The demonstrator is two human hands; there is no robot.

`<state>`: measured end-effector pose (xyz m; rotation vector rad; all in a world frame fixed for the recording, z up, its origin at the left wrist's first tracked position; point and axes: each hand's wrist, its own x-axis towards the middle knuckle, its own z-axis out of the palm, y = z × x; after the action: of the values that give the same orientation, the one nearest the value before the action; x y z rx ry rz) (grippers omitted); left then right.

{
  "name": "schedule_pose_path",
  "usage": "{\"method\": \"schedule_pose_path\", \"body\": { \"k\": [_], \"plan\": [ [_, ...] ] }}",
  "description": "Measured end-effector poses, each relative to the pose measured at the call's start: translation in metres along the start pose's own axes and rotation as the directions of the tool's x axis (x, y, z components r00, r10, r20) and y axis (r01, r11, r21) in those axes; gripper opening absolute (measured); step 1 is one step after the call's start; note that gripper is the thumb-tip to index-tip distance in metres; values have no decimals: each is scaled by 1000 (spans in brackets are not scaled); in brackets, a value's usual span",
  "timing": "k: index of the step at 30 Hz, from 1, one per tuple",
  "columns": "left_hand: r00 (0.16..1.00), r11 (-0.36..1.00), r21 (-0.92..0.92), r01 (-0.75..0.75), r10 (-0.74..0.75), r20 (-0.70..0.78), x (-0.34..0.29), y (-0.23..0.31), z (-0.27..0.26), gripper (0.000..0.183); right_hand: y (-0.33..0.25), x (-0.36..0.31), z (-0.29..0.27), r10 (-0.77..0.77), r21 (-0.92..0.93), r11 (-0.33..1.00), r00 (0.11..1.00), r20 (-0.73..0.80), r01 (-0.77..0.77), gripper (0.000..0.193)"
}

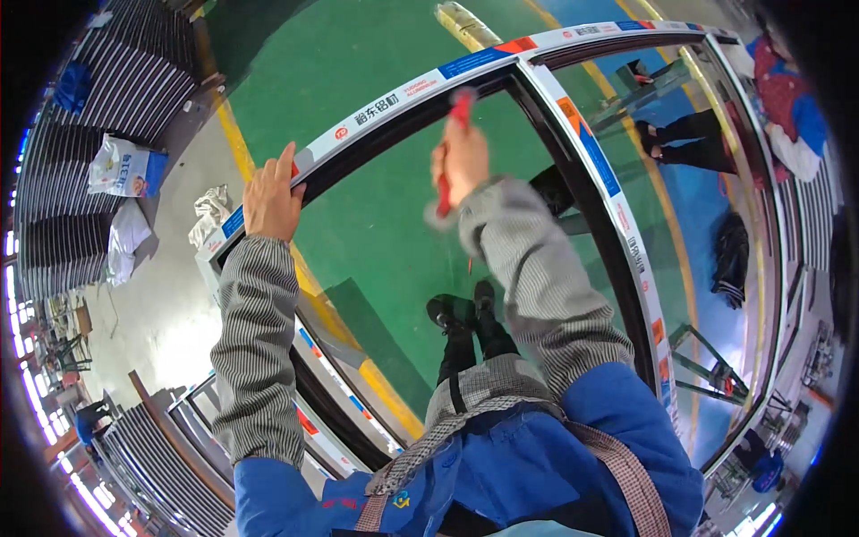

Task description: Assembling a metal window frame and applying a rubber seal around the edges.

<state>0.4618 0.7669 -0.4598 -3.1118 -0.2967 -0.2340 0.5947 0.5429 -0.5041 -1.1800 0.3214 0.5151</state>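
Note:
A large metal window frame (488, 67), covered in white, blue and orange printed film, stands in front of me. My left hand (271, 199) is closed over its top bar near the left corner, with the fingers on the far side. Inside the frame's left opening, my right hand (465, 161) grips a red-handled tool (460, 106). That hand and tool are smeared by motion, and the tool's kind cannot be made out. A greyish blurred end shows below the fist. A dark-edged upright bar (582, 152) divides the frame to the right of this hand.
More filmed frames (313, 394) lie by my left side. Stacked profiles (134, 72) and a white bag (125, 166) stand at the far left. Another person (787, 98) is at the right, beyond the frame. A yellow-wrapped bar (467, 27) lies on the floor ahead.

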Motion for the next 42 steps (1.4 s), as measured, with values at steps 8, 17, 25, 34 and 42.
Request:
{"method": "schedule_pose_path", "body": {
  "k": [8,17,25,34,42],
  "plan": [
    [1000,1000,-22,18,-18,10,1,6,-1,65,-35,32,-38,51,-8,999,996,-71,-52,32],
    [999,987,-152,46,-47,-1,0,-2,3,58,-40,47,-58,110,62,990,974,198,-125,35],
    [882,-263,-965,-2,-455,122,-40,146,4,31,-7,-81,33,-116,-295,875,759,640,383,29],
    [21,-300,-828,-474,-944,330,-60,80,57,20,29,-28,141,-101,62,-395,-111,989,917,54],
    [-222,-85,-989,-125,-969,111,-39,35,81,17,54,-25,167,22,22,-317,-16,1000,948,42]
  ]
}}
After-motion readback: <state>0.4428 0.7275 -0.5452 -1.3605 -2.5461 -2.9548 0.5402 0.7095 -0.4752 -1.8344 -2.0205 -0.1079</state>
